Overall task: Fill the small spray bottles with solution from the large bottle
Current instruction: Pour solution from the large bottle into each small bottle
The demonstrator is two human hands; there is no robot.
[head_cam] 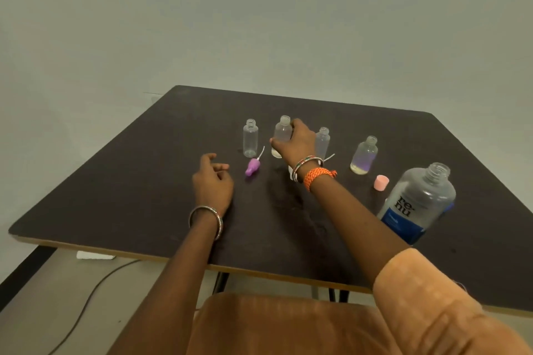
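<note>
Standing in a row toward the far edge of the dark surface (pixel 144 170): four small clear spray bottles, all uncapped and upright. Item one, the leftmost bottle (pixel 250 138), looks empty. Item two, the second bottle (pixel 282 135), holds a little pale liquid at its base; the right hand (pixel 297 144) has its grip wrapped around this bottle, fingers across the shoulder and thumb on the near side. Item three, the third bottle (pixel 323 141), is partly hidden behind that hand; contents cannot be told. Item four, the rightmost bottle (pixel 364 155), holds a shallow layer of liquid. A purple spray head (pixel 253 166) with its thin dip tube lies on its side just in front of the leftmost bottle. A pink cap (pixel 381 182) sits between the rightmost bottle and the large solution bottle (pixel 418 204), which stands open-necked near the right edge, blue label marked "renu". The left hand (pixel 213 181) hovers near the purple spray head, grip released, fingers loosely curled, holding nothing. Both wrists carry bangles; the right also has an orange braided band (pixel 317 177).
</note>
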